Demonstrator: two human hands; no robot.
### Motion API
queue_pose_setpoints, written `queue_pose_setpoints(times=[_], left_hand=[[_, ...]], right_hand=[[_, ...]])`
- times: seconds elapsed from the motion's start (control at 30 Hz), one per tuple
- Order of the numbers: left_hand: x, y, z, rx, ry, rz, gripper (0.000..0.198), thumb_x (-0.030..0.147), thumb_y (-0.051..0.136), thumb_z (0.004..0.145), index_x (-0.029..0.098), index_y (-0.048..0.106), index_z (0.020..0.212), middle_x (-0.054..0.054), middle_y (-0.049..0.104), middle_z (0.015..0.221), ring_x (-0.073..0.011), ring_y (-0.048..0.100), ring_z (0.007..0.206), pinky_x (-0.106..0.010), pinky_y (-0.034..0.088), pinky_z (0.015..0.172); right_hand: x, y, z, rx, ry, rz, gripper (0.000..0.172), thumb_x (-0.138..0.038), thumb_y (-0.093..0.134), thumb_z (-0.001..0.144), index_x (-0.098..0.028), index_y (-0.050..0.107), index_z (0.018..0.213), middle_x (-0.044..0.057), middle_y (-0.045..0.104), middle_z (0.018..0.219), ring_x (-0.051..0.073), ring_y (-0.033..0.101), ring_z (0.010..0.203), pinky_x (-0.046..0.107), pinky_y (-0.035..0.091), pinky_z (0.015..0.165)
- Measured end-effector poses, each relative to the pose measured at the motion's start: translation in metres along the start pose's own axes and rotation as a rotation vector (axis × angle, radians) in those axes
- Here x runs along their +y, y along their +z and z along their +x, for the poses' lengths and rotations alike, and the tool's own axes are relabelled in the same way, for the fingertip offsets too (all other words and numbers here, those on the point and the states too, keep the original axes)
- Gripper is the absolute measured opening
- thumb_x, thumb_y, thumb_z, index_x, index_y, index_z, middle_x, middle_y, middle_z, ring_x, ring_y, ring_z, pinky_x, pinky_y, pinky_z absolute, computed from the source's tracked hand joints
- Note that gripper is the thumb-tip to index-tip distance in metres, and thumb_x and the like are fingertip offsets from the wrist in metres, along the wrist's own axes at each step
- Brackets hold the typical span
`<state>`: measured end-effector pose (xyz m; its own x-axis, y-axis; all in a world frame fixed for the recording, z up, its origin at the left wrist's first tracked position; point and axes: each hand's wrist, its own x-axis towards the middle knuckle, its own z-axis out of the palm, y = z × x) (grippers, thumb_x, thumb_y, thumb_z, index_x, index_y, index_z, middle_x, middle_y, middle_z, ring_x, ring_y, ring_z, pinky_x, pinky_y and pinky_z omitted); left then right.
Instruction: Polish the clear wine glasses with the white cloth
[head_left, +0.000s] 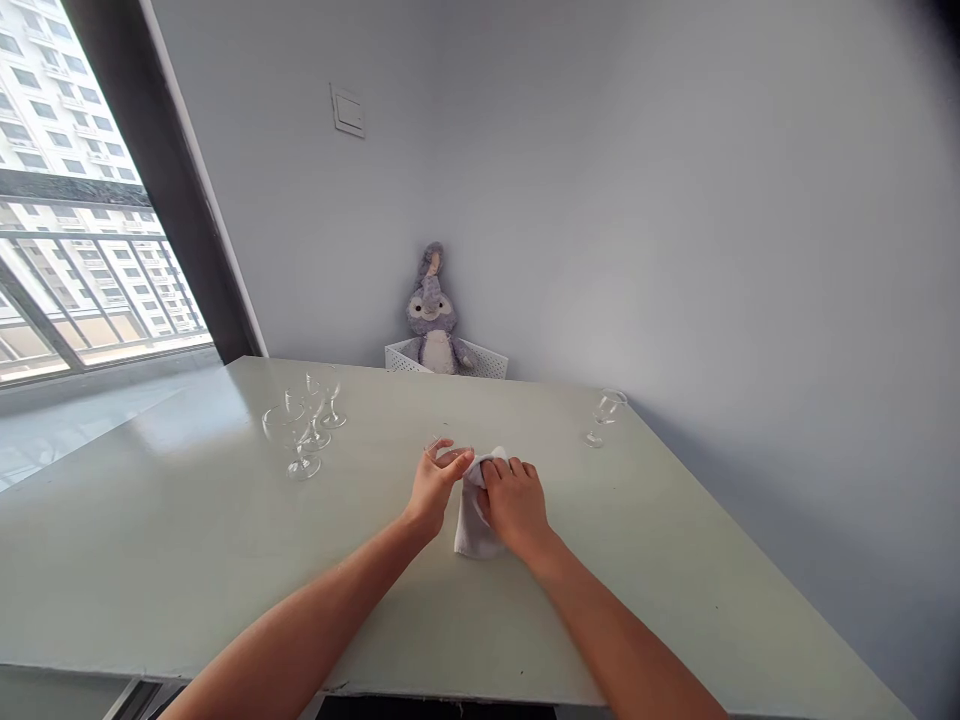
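My left hand (433, 490) grips a clear glass (436, 446), of which only a thin transparent edge shows past the fingers. Bunched in my right hand (516, 503) is a white cloth (474, 528); its upper part presses against the glass by my left thumb, and a loose end hangs toward the table. Most of the glass is hidden behind my fingers and the cloth. Both hands are close together over the middle of the table.
Several stemmed glasses (303, 466) stand upright at the left of the pale table (360, 610). Another stemmed glass (595, 438) stands alone near the right edge. Behind the table, a plush rabbit (437, 350) sits in a white perforated basket (491, 364) against the wall.
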<state>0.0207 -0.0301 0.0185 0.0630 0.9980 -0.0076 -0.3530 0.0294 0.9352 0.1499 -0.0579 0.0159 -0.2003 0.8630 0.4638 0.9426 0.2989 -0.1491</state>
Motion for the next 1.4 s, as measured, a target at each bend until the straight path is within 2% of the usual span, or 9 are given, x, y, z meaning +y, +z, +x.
queue_pose_setpoints(times=[0.1,0.27,0.4,0.7,0.9,1.0,1.1,1.27,1.4], left_hand=[[0.004,0.0,-0.003,-0.065,0.056,0.026,0.05,0.031,0.071,0.059,0.018,0.046,0.1,-0.008,0.064,0.092,-0.0198,0.057,0.093,-0.033,0.04,0.082],[0.015,-0.003,-0.003,-0.301,0.027,-0.03,0.036,0.031,0.063,0.066,0.018,0.047,0.095,-0.004,0.063,0.082,-0.016,0.057,0.078,-0.031,0.041,0.074],[0.019,-0.007,0.001,-0.285,0.002,-0.038,0.027,0.036,0.055,0.071,0.019,0.048,0.091,-0.003,0.061,0.081,-0.0129,0.055,0.071,-0.027,0.041,0.068],[0.01,-0.003,-0.002,0.046,0.172,0.053,0.048,0.034,0.065,0.065,0.02,0.04,0.104,-0.004,0.059,0.089,-0.0142,0.055,0.08,-0.025,0.044,0.063],[0.013,0.002,-0.007,0.045,0.279,0.071,0.049,0.033,0.067,0.064,0.023,0.037,0.101,-0.005,0.057,0.097,-0.015,0.057,0.083,-0.025,0.046,0.062],[0.015,-0.001,-0.004,0.041,0.342,0.072,0.048,0.033,0.066,0.064,0.023,0.035,0.1,-0.005,0.057,0.095,-0.0148,0.057,0.082,-0.025,0.045,0.064],[0.02,-0.007,0.001,0.113,0.419,0.066,0.047,0.032,0.065,0.066,0.023,0.033,0.1,-0.005,0.056,0.097,-0.0143,0.057,0.084,-0.026,0.045,0.067],[0.029,-0.013,0.0,0.257,0.613,0.219,0.041,0.031,0.064,0.068,0.024,0.037,0.099,-0.006,0.054,0.105,-0.0185,0.053,0.1,-0.031,0.042,0.078],[0.021,-0.006,-0.012,0.133,0.704,0.423,0.046,0.033,0.068,0.063,0.022,0.043,0.1,-0.008,0.054,0.109,-0.0235,0.049,0.108,-0.039,0.037,0.089]], right_hand=[[0.01,-0.004,0.003,-0.174,0.16,0.349,0.007,-0.017,0.052,0.069,-0.02,0.054,0.075,0.002,0.058,0.074,0.016,0.048,0.067,0.028,0.031,0.062],[0.02,-0.016,0.004,-0.683,0.351,1.384,0.013,-0.026,0.056,0.067,-0.016,0.056,0.075,-0.002,0.052,0.062,0.012,0.047,0.055,0.024,0.034,0.053],[0.009,-0.011,0.002,-0.664,0.475,1.758,0.02,-0.03,0.058,0.067,-0.015,0.056,0.08,0.001,0.054,0.068,0.013,0.05,0.059,0.026,0.038,0.058],[0.002,0.006,0.001,0.019,0.261,0.852,0.015,-0.028,0.049,0.071,-0.02,0.054,0.082,0.001,0.053,0.081,0.016,0.047,0.075,0.028,0.038,0.067],[0.005,0.022,0.0,-0.269,0.515,1.216,0.019,-0.037,0.052,0.071,-0.017,0.052,0.073,-0.001,0.052,0.062,0.013,0.045,0.056,0.025,0.034,0.052],[0.003,0.023,-0.005,-0.377,0.43,1.337,0.024,-0.038,0.057,0.069,-0.016,0.054,0.078,-0.001,0.054,0.064,0.012,0.047,0.056,0.024,0.035,0.053],[0.003,0.014,-0.008,-0.416,0.227,1.027,0.031,-0.044,0.061,0.066,-0.018,0.059,0.083,0.0,0.058,0.075,0.013,0.049,0.062,0.025,0.036,0.056],[0.016,0.0,-0.002,-0.137,0.06,0.478,0.033,-0.048,0.051,0.077,-0.024,0.06,0.098,0.006,0.055,0.102,0.02,0.051,0.084,0.031,0.037,0.071],[0.022,-0.002,0.004,0.093,0.069,0.456,0.033,-0.041,0.044,0.083,-0.022,0.055,0.108,0.006,0.055,0.086,0.019,0.049,0.082,0.031,0.037,0.073]])
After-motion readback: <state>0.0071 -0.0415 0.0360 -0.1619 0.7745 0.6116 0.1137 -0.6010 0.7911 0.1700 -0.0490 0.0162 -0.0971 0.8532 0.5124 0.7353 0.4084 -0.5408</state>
